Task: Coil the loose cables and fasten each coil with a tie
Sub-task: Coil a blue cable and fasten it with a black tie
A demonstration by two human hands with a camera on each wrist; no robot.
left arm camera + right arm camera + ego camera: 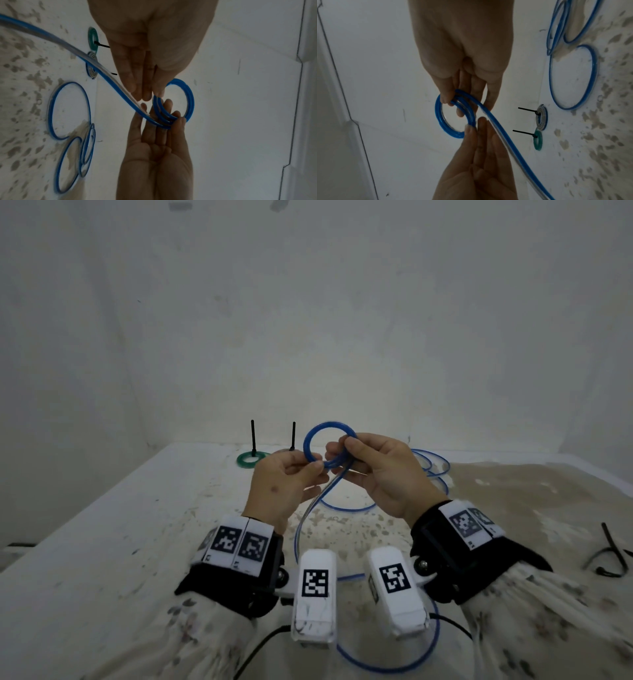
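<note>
Mid-winding: both hands, left (286,486) and right (383,474), pinch the blue coil (327,445); next, feed the slack (310,510) hanging below around again.

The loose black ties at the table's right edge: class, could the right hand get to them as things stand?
Probably not straight away. The path to the black ties looks open, but the right hand is pinching the blue coil together with the left hand, so it would have to let go first.

The blue cable (387,659) runs off the head view's bottom edge.
</note>
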